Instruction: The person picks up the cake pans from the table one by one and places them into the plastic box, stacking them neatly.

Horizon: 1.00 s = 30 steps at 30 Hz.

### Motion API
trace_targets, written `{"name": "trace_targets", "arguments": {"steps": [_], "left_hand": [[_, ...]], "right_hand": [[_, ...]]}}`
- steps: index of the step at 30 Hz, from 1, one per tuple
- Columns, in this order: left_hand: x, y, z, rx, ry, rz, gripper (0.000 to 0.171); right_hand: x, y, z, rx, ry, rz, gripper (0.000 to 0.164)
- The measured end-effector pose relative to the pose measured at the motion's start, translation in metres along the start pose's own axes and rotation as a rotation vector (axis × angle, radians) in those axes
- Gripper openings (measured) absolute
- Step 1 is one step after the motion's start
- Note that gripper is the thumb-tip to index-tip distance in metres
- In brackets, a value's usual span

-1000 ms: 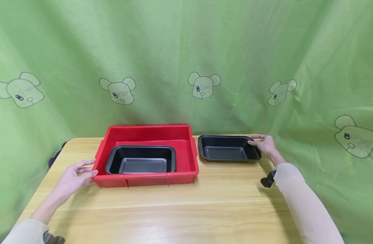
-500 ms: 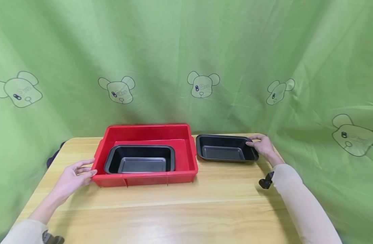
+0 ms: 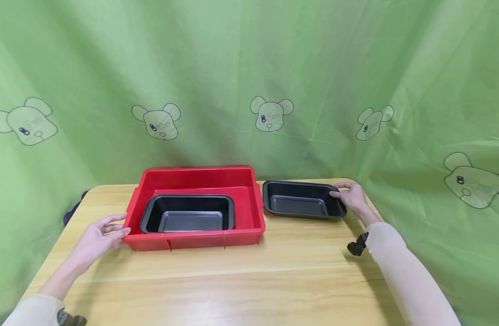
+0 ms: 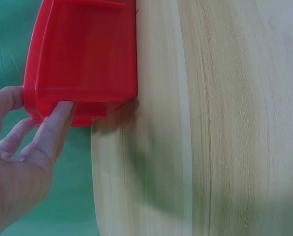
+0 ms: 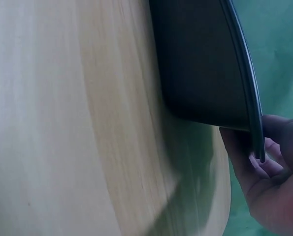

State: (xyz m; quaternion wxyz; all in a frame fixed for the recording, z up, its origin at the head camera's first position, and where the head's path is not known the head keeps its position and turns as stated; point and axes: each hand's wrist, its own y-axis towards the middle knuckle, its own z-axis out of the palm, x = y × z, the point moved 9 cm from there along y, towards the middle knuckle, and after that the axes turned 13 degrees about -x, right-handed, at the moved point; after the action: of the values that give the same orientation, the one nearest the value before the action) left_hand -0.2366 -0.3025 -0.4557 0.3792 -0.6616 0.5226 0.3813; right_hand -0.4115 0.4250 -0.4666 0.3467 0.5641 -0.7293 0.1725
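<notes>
"Where did the left hand (image 3: 96, 237) lie?"

"At the left end of the red bin (image 3: 196, 241). Its thumb was over the rim near the front corner and a finger was under the lip, so it was gripping that end."

"And the right hand (image 3: 353, 197)?"

"Out past the bin's right side. It pinched the outer pan (image 3: 300, 205), a black loaf pan, by the end farther from the bin, with digits on both sides of the rim."

"Did that pan touch the bin?"

"Its near end was just beside the bin's right wall; whether they met, I couldn't tell. Nor could I tell whether its base lay flat on the table (image 3: 233, 285)."

"Was there another pan?"

"Yes, the inner pan (image 3: 188, 221), also black. It sat upright inside the bin, towards the front and left, with bare red floor behind it and to its right."

"What was around the bin?"

"Pale wood beneath it and in front, and a green curtain (image 3: 217, 54) behind, printed with outlined animal heads. Beyond the bin's left end, past the table edge, was something dark (image 3: 72, 213), too little of it showing to name."
</notes>
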Motion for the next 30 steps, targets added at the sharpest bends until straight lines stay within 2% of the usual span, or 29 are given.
{"name": "trace_targets", "arguments": {"steps": [11,17,30], "left_hand": [[0.001,0.000,0.001,0.001,0.000,-0.006,0.072],[0.001,0.000,0.001,0.003,-0.001,-0.009,0.072],[0.001,0.000,0.002,0.006,-0.008,-0.005,0.072]], "right_hand": [[0.004,-0.011,-0.008,-0.016,0.118,0.074,0.051],[0.006,-0.015,-0.015,-0.064,0.106,0.076,0.048],[0.005,-0.019,-0.030,-0.094,0.149,0.093,0.048]]}}
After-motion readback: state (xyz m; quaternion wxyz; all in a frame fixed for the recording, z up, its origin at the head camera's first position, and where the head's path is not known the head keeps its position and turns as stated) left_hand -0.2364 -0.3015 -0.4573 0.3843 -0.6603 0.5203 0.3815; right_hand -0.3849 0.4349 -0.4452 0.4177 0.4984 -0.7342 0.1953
